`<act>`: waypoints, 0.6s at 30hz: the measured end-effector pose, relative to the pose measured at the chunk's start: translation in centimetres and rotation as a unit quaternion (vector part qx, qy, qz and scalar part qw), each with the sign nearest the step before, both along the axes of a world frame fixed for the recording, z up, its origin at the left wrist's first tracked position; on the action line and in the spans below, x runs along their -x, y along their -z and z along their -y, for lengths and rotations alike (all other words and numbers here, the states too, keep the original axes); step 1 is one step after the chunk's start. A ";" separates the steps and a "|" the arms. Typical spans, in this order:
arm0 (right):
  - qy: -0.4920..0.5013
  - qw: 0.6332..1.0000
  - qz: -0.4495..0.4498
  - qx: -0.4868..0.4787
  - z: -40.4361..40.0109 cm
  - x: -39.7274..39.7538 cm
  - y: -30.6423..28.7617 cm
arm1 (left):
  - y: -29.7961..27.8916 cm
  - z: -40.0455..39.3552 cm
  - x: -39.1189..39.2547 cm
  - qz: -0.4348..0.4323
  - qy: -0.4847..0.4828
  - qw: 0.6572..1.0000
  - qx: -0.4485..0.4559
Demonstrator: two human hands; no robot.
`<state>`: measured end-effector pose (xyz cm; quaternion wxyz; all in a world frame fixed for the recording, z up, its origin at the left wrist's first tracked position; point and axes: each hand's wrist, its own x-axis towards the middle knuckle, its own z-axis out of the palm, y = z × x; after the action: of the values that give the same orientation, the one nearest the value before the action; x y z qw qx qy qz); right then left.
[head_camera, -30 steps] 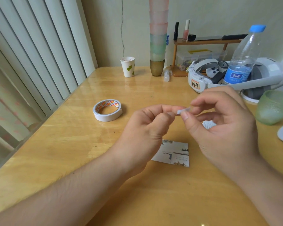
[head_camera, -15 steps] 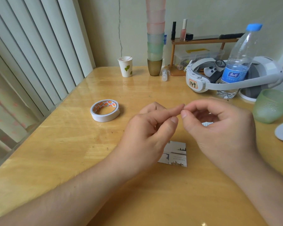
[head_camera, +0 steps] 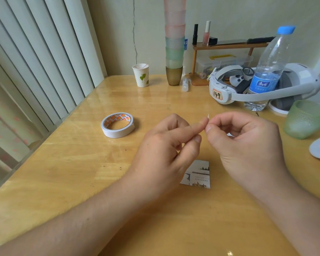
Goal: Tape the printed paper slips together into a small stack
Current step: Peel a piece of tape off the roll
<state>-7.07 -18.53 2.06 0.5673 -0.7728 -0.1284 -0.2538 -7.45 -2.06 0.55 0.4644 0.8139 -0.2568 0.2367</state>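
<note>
- My left hand (head_camera: pixel 166 145) and right hand (head_camera: pixel 248 143) met fingertip to fingertip above the worktop (head_camera: pixel 63 182), together pinching a tiny white tape piece (head_camera: pixel 208 116).
- A second earlier that piece showed flat between my fingers; now only a sliver stood up. I judged I was still peeling or readying it.
- The printed paper slips (head_camera: pixel 197 175) lay flat on the worktop, below and between my hands, untouched.
- The tape roll (head_camera: pixel 118 124) sat to the left, well apart.
- Far right stood a water bottle (head_camera: pixel 266 71), a white headset (head_camera: pixel 229 89) and a green cup (head_camera: pixel 307 119).
- A paper cup (head_camera: pixel 140 75) stood far back.
- Nothing blocked the way down to the slips.
</note>
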 end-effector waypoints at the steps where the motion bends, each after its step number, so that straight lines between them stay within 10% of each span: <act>1: 0.000 1.000 0.001 0.002 0.0 0.0 0.0 | 0.0 0.1 0.0 -0.006 0.003 1.000 0.004; 18: -0.044 0.998 -0.011 -0.037 0.2 -0.5 0.4 | -1.1 0.0 0.1 -0.226 0.081 0.955 0.174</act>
<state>-6.53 -18.77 1.68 0.6078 -0.7475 -0.1464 -0.2244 -7.57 -2.03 1.60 0.6623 0.7292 -0.1648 0.0488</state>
